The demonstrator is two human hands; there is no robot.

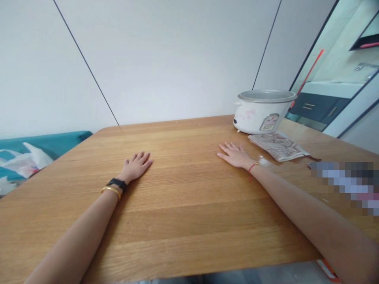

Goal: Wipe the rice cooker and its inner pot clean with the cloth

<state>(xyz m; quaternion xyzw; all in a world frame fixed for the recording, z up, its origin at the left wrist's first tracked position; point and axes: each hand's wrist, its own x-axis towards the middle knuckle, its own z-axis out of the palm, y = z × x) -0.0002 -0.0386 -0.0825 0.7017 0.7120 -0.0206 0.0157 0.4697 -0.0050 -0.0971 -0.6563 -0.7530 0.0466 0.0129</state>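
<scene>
My left hand lies palm down on the wooden table, fingers stretched out and holding nothing; a black band and a gold bangle sit on its wrist. My right hand also rests flat on the wood with fingers spread, a red string on its wrist. Nearest to the right hand is a patterned folded cloth, a short way to its right. Behind the cloth stands a white rice cooker with a metal inner pot and no lid.
A white wall runs behind the table's far edge. At the left, a teal seat holds plastic bags. A blurred-out object lies at the table's right side. A doorway at the right shows a counter and dark drawers.
</scene>
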